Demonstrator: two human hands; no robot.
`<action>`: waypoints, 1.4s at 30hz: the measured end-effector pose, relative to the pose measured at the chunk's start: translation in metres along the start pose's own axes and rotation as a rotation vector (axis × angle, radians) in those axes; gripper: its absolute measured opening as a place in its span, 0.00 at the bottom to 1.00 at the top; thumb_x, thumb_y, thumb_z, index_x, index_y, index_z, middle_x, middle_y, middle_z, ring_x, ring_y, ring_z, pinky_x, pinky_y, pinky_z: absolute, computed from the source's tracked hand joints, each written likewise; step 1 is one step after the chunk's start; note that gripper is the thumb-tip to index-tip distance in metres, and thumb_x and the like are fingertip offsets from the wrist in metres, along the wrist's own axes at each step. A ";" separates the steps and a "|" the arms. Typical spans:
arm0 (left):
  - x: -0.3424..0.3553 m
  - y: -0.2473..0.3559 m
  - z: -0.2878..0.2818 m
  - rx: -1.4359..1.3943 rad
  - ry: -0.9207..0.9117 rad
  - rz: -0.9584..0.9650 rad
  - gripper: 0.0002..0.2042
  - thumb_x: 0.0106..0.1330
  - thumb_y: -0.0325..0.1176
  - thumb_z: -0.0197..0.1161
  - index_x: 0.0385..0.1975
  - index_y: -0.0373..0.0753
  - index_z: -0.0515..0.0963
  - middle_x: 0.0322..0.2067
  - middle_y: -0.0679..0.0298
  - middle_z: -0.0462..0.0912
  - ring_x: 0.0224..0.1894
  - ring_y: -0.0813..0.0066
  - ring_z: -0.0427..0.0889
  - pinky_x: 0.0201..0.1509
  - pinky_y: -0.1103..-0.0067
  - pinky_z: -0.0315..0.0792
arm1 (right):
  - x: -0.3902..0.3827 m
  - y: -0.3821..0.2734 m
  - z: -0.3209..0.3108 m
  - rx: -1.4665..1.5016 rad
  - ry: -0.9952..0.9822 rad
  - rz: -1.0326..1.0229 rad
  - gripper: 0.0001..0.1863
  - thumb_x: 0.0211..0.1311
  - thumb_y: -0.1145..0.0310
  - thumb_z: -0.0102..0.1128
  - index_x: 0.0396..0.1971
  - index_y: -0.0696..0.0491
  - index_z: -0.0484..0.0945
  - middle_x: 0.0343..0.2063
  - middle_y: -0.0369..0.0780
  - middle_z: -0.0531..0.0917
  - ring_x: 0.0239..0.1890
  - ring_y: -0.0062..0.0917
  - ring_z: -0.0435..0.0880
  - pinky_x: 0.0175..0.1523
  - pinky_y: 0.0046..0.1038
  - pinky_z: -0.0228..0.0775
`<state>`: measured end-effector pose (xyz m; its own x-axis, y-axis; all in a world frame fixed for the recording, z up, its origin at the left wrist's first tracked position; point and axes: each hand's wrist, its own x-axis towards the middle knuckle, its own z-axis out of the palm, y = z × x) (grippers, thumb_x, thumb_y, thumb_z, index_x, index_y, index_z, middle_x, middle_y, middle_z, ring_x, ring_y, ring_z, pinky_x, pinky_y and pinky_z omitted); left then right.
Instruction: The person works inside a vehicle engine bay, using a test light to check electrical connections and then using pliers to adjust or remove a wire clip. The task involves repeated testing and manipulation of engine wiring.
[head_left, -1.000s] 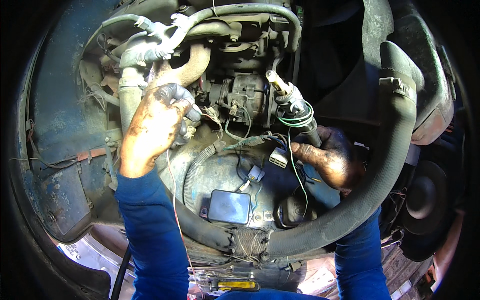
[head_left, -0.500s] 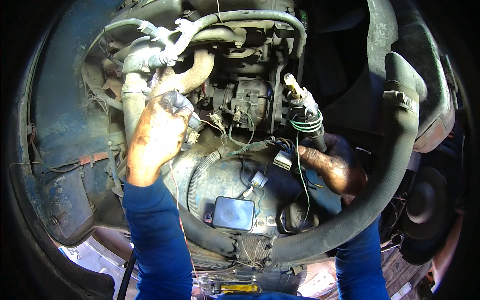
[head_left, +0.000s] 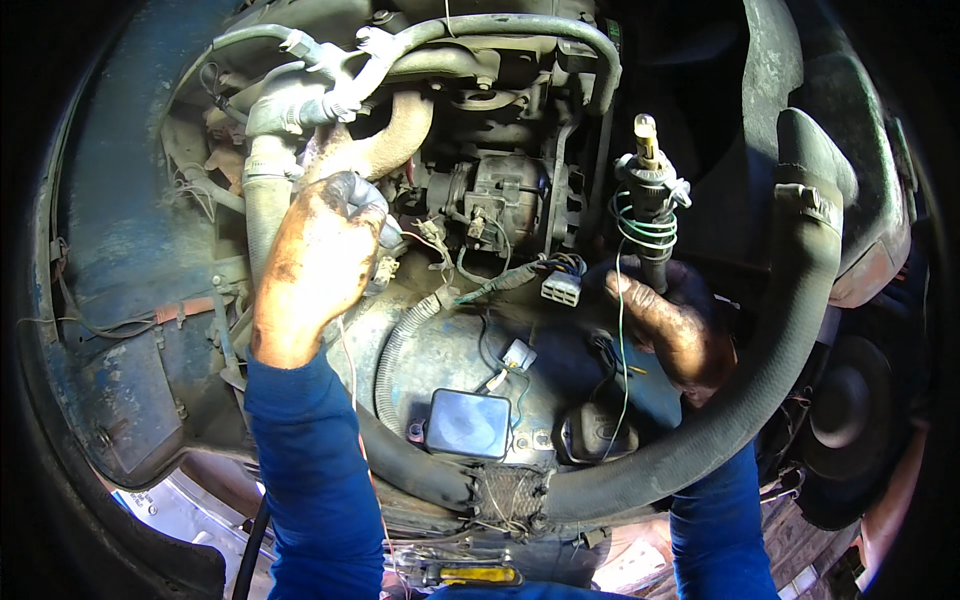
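My left hand (head_left: 322, 265) is closed in a pinch beside a brown pipe (head_left: 395, 135); what its fingers grip is hidden. Just right of those fingers are small wire connectors (head_left: 432, 235). A thin pale red wire (head_left: 350, 370) comes out below this hand and hangs down along the sleeve. My right hand (head_left: 680, 330) is wrapped round the lower end of a bulb holder (head_left: 655, 205), dark, upright, with a clear bulb (head_left: 646, 140) on top. Green and white wire (head_left: 645, 232) is coiled round the holder, its tail hanging down.
A thick black hose (head_left: 720, 430) curves across the front and right. Behind it sit a silver box (head_left: 468, 424), a black round-cornered part (head_left: 597, 435), a white multi-pin plug (head_left: 561, 288) and a corrugated conduit (head_left: 400, 345). An alternator-like unit (head_left: 505, 200) is further back. A yellow-handled tool (head_left: 478, 576) lies at the front.
My right hand has moved right, bringing the bulb holder with it and turning it more upright. The white plug has shifted slightly left and down. My left hand stays in place.
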<state>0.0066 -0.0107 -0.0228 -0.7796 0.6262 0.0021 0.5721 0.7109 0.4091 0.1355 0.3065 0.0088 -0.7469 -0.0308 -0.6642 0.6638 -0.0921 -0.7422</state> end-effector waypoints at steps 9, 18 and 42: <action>0.001 0.002 -0.001 0.079 -0.066 -0.046 0.09 0.58 0.29 0.63 0.36 0.33 0.83 0.35 0.51 0.82 0.38 0.54 0.82 0.42 0.65 0.76 | 0.008 0.012 0.004 0.041 -0.008 -0.060 0.16 0.69 0.59 0.64 0.46 0.56 0.83 0.34 0.29 0.83 0.37 0.13 0.75 0.45 0.21 0.68; 0.014 0.036 -0.014 -0.404 -0.044 -0.569 0.06 0.68 0.29 0.59 0.34 0.33 0.78 0.26 0.63 0.84 0.22 0.81 0.76 0.27 0.80 0.70 | 0.010 0.019 0.005 0.092 -0.017 -0.052 0.16 0.70 0.61 0.63 0.48 0.57 0.82 0.38 0.31 0.84 0.40 0.14 0.76 0.48 0.22 0.69; 0.010 0.021 -0.009 -0.241 -0.061 -0.397 0.06 0.68 0.29 0.57 0.36 0.33 0.78 0.27 0.62 0.84 0.25 0.79 0.78 0.29 0.80 0.70 | 0.009 0.015 0.006 0.016 -0.023 -0.139 0.15 0.71 0.63 0.62 0.49 0.58 0.81 0.34 0.30 0.83 0.36 0.12 0.73 0.44 0.22 0.68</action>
<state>0.0082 0.0075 -0.0061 -0.9058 0.3438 -0.2477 0.1516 0.8088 0.5682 0.1388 0.2985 -0.0075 -0.8327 -0.0399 -0.5523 0.5529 -0.1132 -0.8255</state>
